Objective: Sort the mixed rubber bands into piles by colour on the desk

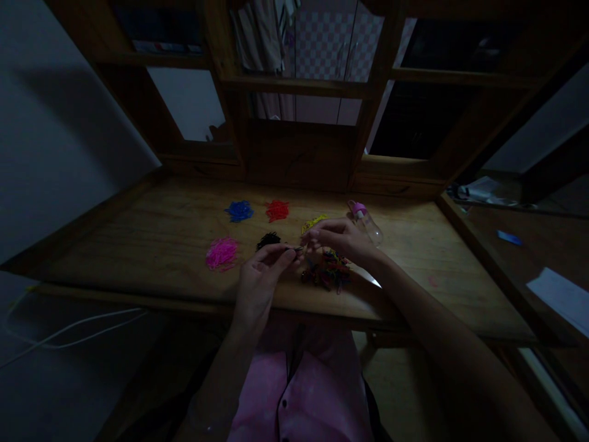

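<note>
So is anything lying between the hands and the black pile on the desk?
Nothing visible does. The left hand sits just in front of the black pile, the right hand to its right over the mixed pile.

- Left hand [257, 285]: bare, no ring or watch visible; forearm unsleeved.
- Right hand [343, 239]: bare; forearm unsleeved to the frame edge.
- Garment [304, 393]: pink, dark buttons down a front placket.
</note>
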Demonstrator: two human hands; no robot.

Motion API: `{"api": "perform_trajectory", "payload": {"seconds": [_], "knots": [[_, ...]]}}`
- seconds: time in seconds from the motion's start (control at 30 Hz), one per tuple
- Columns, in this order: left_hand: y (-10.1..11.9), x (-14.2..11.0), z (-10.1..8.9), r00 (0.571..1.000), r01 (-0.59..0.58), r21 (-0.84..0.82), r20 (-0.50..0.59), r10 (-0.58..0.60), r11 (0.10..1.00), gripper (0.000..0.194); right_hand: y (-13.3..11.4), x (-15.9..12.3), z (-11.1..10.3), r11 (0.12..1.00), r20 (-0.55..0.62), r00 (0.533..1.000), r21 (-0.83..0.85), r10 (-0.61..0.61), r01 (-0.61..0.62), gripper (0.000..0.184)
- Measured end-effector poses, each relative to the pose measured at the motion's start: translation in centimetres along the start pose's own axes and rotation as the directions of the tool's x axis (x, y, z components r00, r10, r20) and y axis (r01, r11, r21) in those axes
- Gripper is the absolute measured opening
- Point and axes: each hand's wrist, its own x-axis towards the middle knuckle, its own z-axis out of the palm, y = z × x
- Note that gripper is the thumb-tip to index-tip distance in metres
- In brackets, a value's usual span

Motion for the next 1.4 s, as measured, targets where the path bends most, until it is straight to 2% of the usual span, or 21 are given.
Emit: {"api": "perform_trajectory", "payload": {"seconds": [0.13,0.2,0.47,0.73,1.0,1.07,1.13,1.2,1.27,1.33,1.4], "knots": [[0.3,-0.3,-0.3,0.999,0.039,-0.041,0.021,-0.039,0.998,0.03,-0.1,0.3,-0.8,0.99,-0.17,0.985,0.137,-0.016,0.039,0.021],[0.6,-0.5,-0.3,0.998,0.051,-0.04,0.033,-0.05,0.998,0.031,0.0,0.5,-1.3,0.981,-0.21,0.978,0.185,-0.02,0.06,0.019],[1.5,-1.4,-0.3,0.992,0.113,-0.067,0.059,-0.109,0.991,0.03,0.1,0.7,-1.7,0.971,-0.279,0.96,0.23,-0.006,0.073,0.018],[2.6,-2.3,-0.1,0.979,0.198,-0.065,0.064,-0.194,0.978,0.031,-0.2,0.5,-1.6,0.964,-0.278,0.96,0.26,0.023,0.052,0.017],[2.5,-2.4,0.2,0.984,0.161,-0.036,0.077,-0.158,0.986,0.029,-0.2,0.6,-1.6,0.944,-0.241,0.97,0.324,0.018,0.063,0.016],[2.4,-2.4,0.2,0.991,0.108,0.028,0.071,-0.11,0.994,0.027,-0.2,0.6,-1.6,0.947,-0.256,0.966,0.316,0.025,0.059,0.017],[2.3,-2.0,-0.2,0.997,0.001,0.182,0.07,-0.014,0.983,0.025,-0.2,0.6,-1.7,0.946,-0.265,0.964,0.318,0.023,0.065,0.017],[2.1,-1.0,-1.3,0.985,-0.172,0.419,0.077,0.154,0.892,0.022,-0.1,0.6,-1.7,0.941,-0.262,0.965,0.331,0.017,0.073,0.016],[1.7,0.6,-2.8,0.93,-0.328,0.655,0.1,0.353,0.681,0.019,-0.1,0.6,-1.8,0.937,-0.251,0.968,0.341,0.015,0.074,0.016],[1.2,2.4,-4.6,0.884,-0.353,0.804,0.12,0.452,0.478,0.016,-0.1,0.6,-1.9,0.941,-0.248,0.969,0.331,0.014,0.072,0.016],[0.8,4.0,-6.0,0.881,-0.343,0.861,0.156,0.446,0.376,0.016,-0.1,0.6,-1.9,0.955,-0.245,0.97,0.288,0.008,0.065,0.018]]}}
